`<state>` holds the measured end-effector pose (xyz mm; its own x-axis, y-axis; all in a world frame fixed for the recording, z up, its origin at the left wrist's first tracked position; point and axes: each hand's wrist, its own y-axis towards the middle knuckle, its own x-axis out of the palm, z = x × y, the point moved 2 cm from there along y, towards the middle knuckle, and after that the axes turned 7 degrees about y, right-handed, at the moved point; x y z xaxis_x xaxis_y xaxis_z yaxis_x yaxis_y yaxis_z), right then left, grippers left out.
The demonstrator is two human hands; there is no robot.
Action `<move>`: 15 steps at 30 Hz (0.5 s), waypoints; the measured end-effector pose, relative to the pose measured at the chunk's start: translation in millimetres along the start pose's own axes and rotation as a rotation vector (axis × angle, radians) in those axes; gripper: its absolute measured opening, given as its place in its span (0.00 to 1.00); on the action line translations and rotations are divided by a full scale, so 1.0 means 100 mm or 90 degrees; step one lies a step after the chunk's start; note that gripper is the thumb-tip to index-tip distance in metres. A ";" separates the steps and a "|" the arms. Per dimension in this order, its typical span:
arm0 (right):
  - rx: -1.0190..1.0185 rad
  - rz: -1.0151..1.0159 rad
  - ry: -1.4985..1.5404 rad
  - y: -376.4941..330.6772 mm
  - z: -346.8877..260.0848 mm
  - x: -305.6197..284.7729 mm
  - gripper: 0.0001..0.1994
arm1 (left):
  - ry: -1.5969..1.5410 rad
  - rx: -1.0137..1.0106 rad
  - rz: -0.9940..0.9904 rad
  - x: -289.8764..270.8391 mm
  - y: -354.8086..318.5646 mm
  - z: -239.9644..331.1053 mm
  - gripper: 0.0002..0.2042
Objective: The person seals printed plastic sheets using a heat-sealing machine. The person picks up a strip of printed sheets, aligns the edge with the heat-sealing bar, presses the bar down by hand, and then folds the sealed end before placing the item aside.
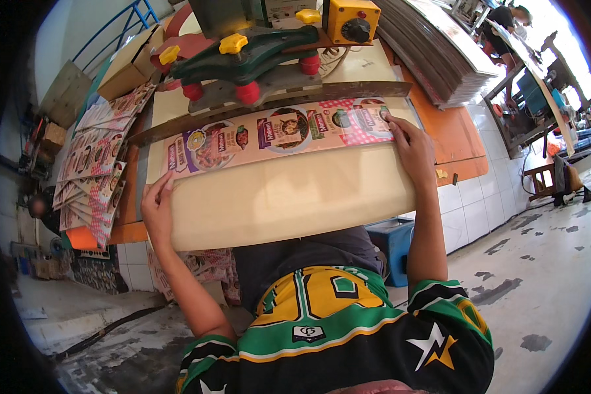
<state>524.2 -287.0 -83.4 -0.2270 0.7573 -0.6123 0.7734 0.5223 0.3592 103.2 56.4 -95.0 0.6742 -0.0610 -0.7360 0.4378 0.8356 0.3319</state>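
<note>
A long printed sheet (249,143) with food pictures and a red checked part lies crosswise before me, its far edge along a metal bar. My left hand (157,207) is closed at the near left corner of this sheet, fingers together on its edge. At the other end, my right hand (410,144) pinches the right edge between thumb and fingers. Beneath and nearer to me spreads a plain cream sheet (289,200), curving down at the front. Just beyond the printed sheet stands a machine (243,65) with a dark green frame, yellow knobs and red feet.
Stacked printed sheets (92,157) cover the left of the orange table (450,134). A yellow control box (351,21) tops the machine. Tall board stacks (433,49) stand at the far right, a blue bin (394,249) below. Another person (505,33) bends at a workbench, far right.
</note>
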 end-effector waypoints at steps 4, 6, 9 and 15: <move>-0.017 0.006 0.003 0.00 0.02 0.01 0.14 | 0.002 -0.003 -0.008 -0.01 0.01 -0.01 0.14; -0.015 0.007 -0.004 0.00 0.02 0.00 0.14 | 0.002 0.011 -0.005 -0.01 0.01 -0.01 0.14; -0.017 0.007 -0.009 0.00 0.01 0.01 0.14 | -0.016 0.021 0.005 0.00 0.01 -0.05 0.14; -0.028 0.016 -0.006 0.00 -0.01 0.01 0.14 | 0.009 0.010 -0.002 -0.02 0.00 0.02 0.14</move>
<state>523.3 -286.2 -83.3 -0.2023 0.7671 -0.6088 0.7516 0.5201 0.4056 103.3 55.2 -92.3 0.6646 -0.0568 -0.7451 0.4499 0.8265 0.3383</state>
